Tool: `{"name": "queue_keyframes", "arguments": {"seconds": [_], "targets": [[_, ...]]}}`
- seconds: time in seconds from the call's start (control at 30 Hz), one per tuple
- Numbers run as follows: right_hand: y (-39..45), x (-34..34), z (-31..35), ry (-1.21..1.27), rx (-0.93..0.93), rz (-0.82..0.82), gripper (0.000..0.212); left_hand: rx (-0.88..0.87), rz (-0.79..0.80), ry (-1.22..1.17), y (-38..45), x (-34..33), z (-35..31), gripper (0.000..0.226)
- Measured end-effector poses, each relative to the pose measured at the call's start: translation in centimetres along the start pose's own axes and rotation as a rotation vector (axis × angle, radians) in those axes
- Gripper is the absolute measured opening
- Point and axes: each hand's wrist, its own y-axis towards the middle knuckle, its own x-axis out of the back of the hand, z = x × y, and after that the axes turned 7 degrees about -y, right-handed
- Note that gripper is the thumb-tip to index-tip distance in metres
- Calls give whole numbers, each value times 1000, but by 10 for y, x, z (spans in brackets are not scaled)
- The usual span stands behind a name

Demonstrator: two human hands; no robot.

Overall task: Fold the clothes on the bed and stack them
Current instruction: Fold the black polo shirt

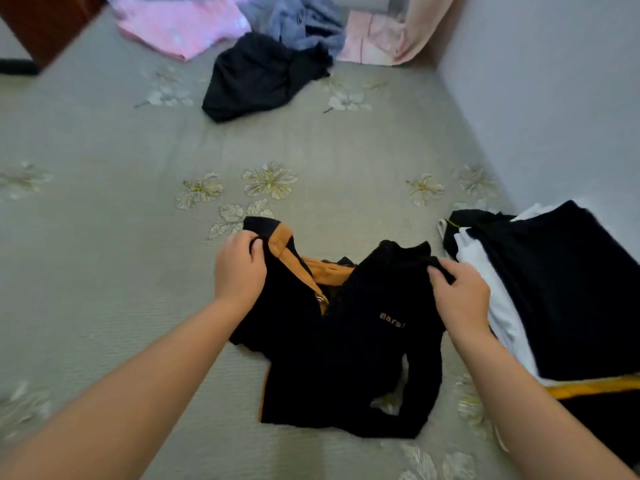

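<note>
A black top with tan trim (346,344) lies on the bed (104,237), its shoulders pinched by the left hand (239,270) and the right hand (460,296). Just beside the right hand sits a folded stack (554,289). Well beyond both hands lie unfolded clothes (263,74).

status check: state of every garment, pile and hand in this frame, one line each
black and tan jacket: unfolded, lying on the bedspread, held at both shoulders
left hand: grips the jacket's left shoulder
right hand: pinches the jacket's right shoulder
stack: folded, at the right
black garment: crumpled, unfolded
pink garment: unfolded
blue-grey garment: crumpled
</note>
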Motion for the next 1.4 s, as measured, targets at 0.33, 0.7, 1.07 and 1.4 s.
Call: {"name": "queue_keyframes", "arguments": {"seconds": [0.33, 0.7, 1.07, 1.4], "targets": [[-83, 169, 165, -143, 430, -591, 12, -606, -321, 192, -41, 220, -135, 26], [-192, 281, 244, 9, 509, -958, 15, -755, -552, 217, -103, 387, -168, 34], [-168, 215, 266, -33, 539, -684, 15, -629, -454, 392, -78, 407, -104, 42], [-82, 46, 256, -193, 357, -3, 20, -467, -207, 524, 9, 346, 11, 34]]}}
